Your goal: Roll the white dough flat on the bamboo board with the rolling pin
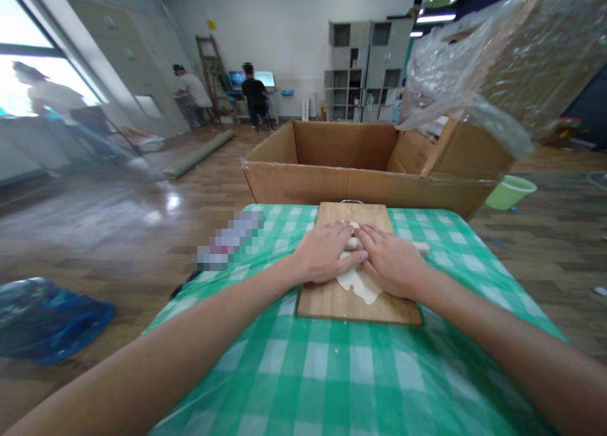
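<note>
A wooden cutting board (pixel 332 300) lies on a table covered with a green-and-white checked cloth (pixel 332 373). On the board is a flattened piece of white dough (pixel 361 285). A thin wooden rolling pin (pixel 420 247) lies across the dough, mostly hidden under my hands. My left hand (pixel 323 253) and my right hand (pixel 392 262) rest side by side on the pin, palms down, fingers stretched flat and pressing on it.
A large open cardboard box (pixel 351 183) stands just beyond the table. Crumpled clear plastic (pixel 497 63) hangs at the upper right. A green basin (pixel 509 191) sits on the wooden floor at right, a blue bag (pixel 42 319) at left. People sit and stand far back.
</note>
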Motion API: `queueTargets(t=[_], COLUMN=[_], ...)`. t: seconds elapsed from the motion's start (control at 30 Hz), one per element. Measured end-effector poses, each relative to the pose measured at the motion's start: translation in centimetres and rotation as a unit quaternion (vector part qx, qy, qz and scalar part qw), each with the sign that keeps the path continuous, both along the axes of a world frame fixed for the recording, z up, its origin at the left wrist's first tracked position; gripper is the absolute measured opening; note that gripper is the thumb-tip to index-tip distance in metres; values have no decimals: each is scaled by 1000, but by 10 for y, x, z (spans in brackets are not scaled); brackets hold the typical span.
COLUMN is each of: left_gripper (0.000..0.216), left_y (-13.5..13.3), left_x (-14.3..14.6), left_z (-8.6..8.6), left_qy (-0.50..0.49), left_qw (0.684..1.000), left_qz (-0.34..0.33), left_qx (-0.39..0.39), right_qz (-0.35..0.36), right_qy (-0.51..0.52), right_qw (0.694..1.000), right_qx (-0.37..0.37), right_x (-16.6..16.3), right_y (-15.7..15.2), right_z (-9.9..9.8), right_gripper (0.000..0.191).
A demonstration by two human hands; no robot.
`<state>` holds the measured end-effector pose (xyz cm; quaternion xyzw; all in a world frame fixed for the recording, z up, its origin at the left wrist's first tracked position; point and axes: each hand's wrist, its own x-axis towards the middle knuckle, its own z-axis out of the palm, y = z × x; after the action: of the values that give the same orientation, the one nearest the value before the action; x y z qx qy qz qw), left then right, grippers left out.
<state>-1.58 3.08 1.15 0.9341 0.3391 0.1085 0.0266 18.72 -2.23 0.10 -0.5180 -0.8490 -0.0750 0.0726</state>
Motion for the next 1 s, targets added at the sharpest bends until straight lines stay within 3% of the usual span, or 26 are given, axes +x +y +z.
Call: queueTargets(t=[0.27, 0.43, 0.77, 1.0], left_gripper=[82, 85, 75, 61], left_y=[-44, -50, 5, 54], left_x=[-15, -18, 7, 22], left_z=[-3, -3, -3, -4], left_qy=[-8, -11, -20, -17], left_qw=[1000, 1000, 999, 998], left_qz=[-6, -7, 44, 44], left_qx=[17, 19, -5, 43], right_qz=[37, 37, -26, -83], right_qy=[41, 45, -2, -5], right_qw=[998, 998, 1000, 996], right_qx=[-22, -10, 12, 30], right_x=[-3, -5, 3, 5], right_y=[-33, -40, 18, 60], right_z=[10, 5, -1, -3], right_gripper=[57, 66, 66, 61])
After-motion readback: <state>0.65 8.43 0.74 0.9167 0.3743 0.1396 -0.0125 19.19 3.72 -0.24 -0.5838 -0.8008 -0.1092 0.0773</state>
